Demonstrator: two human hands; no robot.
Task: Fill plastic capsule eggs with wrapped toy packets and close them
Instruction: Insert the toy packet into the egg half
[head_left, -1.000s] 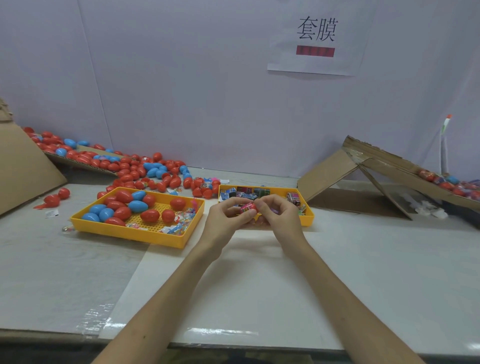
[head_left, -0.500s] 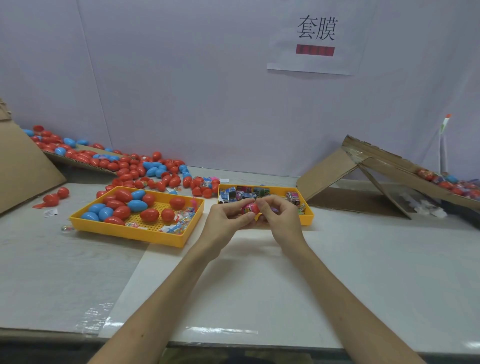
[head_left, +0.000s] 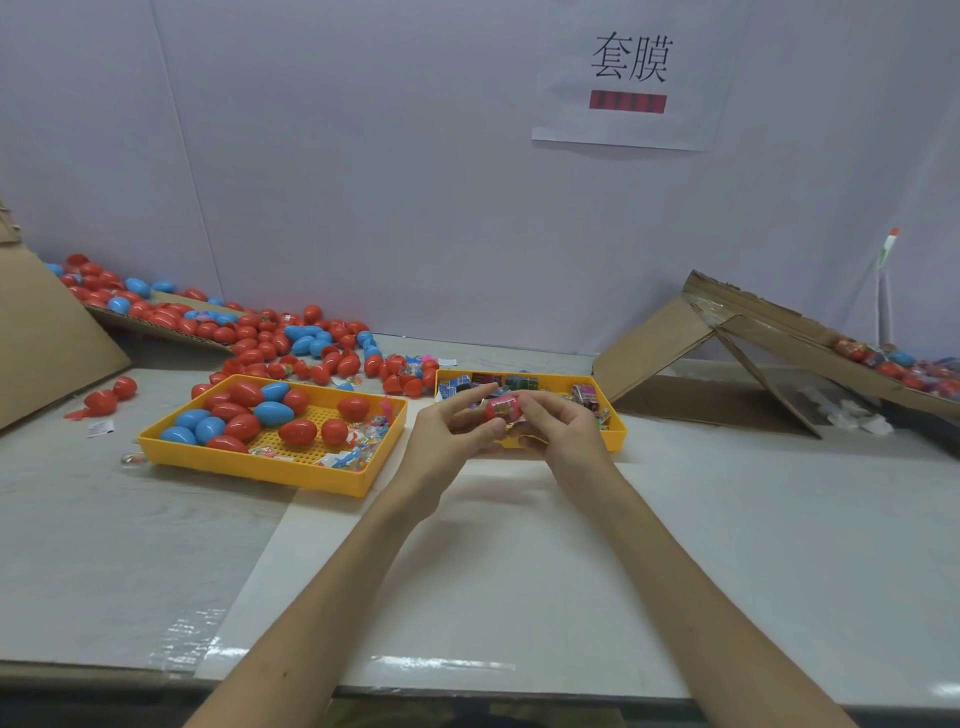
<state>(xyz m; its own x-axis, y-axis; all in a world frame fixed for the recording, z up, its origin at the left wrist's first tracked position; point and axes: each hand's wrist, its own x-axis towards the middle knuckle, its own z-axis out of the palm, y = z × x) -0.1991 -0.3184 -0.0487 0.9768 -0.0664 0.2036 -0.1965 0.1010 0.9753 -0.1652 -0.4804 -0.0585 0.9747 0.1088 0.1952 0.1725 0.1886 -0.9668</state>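
Observation:
A red capsule egg (head_left: 503, 407) with a printed wrap on it sits between the fingertips of both hands, above the near edge of the right yellow tray (head_left: 617, 431). My left hand (head_left: 451, 435) pinches its left end and my right hand (head_left: 562, 429) grips its right side. That tray holds several wrapped toy packets (head_left: 586, 395). The left yellow tray (head_left: 270, 470) holds red and blue capsule eggs (head_left: 244, 415) and small clear packets (head_left: 363, 441).
A heap of red and blue eggs (head_left: 291, 338) spills from a cardboard ramp (head_left: 156, 314) at the back left. A folded cardboard chute (head_left: 737, 338) at the right carries more wrapped eggs (head_left: 893, 364). A white wall with a paper sign (head_left: 628, 78) stands behind.
Both hands stayed in place over the right tray. The fingers shifted around the red egg, which has turned slightly and shows more between the fingertips.

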